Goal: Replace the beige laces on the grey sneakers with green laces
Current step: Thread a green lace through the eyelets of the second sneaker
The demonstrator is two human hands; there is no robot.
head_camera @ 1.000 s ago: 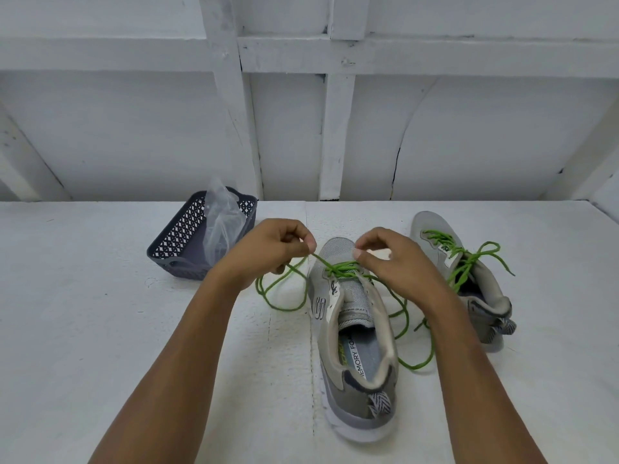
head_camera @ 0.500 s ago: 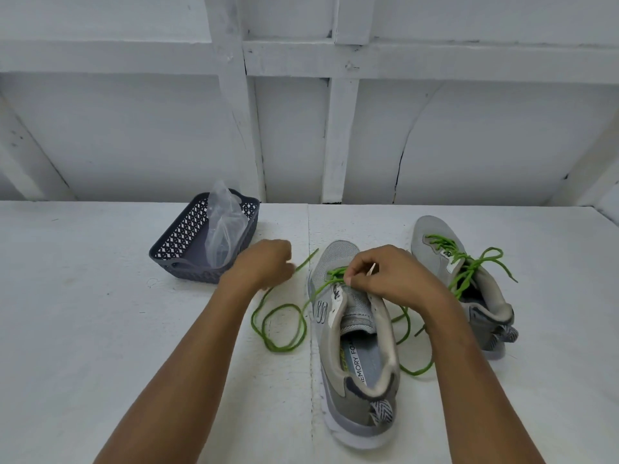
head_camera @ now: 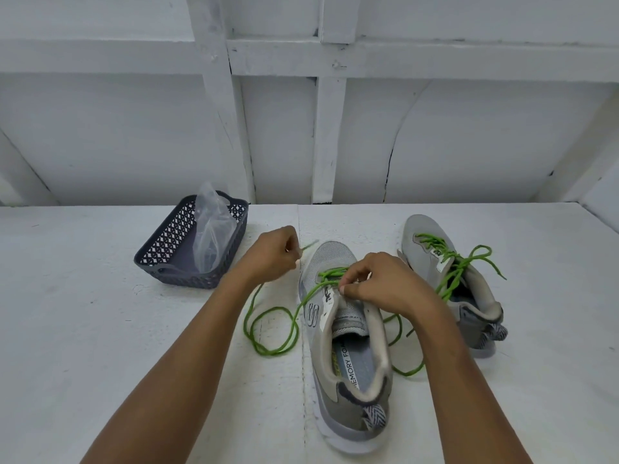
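Observation:
Two grey sneakers stand on the white table with their toes pointing away from me. The near sneaker [head_camera: 348,343] is partly threaded with a green lace [head_camera: 268,329] that loops loosely on the table to its left and right. My left hand [head_camera: 271,256] pinches the lace's tip just left of the toe. My right hand [head_camera: 385,286] rests over the eyelets and pinches the lace against the tongue. The far sneaker [head_camera: 449,283] at the right carries its own green lace [head_camera: 455,266], threaded with loose ends.
A dark grey perforated basket [head_camera: 160,262] holding a clear plastic bag [head_camera: 212,236] stands at the left back of the table. A white panelled wall [head_camera: 335,128] rises right behind the table.
My left hand has pulled the lace end out to the left, away from the shoe. My right hand has dropped onto the eyelets. The left loop now lies slack on the table.

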